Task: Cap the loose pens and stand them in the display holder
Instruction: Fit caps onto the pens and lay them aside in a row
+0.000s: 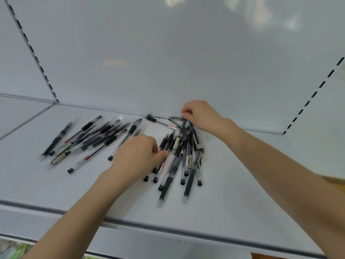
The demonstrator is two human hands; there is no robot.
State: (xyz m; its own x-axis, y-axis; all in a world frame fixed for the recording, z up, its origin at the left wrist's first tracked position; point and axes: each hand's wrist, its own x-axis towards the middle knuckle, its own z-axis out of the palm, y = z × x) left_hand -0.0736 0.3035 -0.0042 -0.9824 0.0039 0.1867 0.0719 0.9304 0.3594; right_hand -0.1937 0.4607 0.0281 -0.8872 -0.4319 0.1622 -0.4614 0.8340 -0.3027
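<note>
Many clear-barrelled black pens lie loose on a pale grey shelf. One heap fans out on the left. A second heap lies in the middle, some of its pens with bare tips. My left hand rests on the left side of the middle heap, fingers curled around pens there. My right hand is at the back of the shelf, its fingertips pinching the end of a pen that lies along the back wall. No display holder is in view.
The shelf's back wall rises straight behind the pens. Slotted uprights run up at left and right. The shelf's front edge has a dark strip. Something green shows on a lower level at bottom left.
</note>
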